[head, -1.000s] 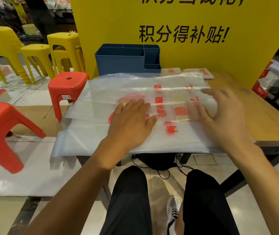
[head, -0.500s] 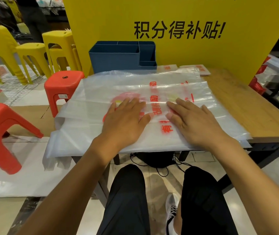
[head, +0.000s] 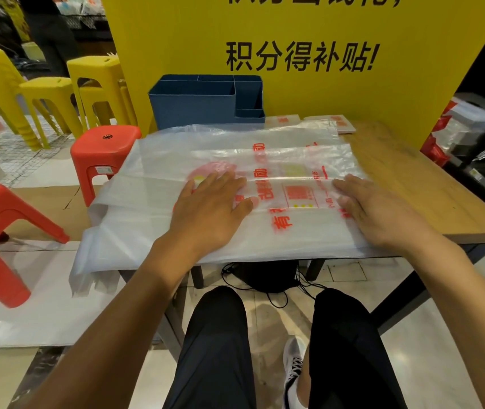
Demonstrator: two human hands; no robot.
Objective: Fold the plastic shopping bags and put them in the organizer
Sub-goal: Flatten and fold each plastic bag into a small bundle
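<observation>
The left hand (head: 210,211) is laid flat, fingers spread, on the plastic bag (head: 152,208). The right hand (head: 380,212) is pressed flat, fingers straight, on the bag's right part. The bag is spread across the wooden table (head: 418,184), its left end hanging over the edge. Behind it, the blue organizer (head: 194,104) is seen against the yellow board (head: 412,39); no contents are visible in its compartments. Folded bags (head: 331,122) lie beside it.
</observation>
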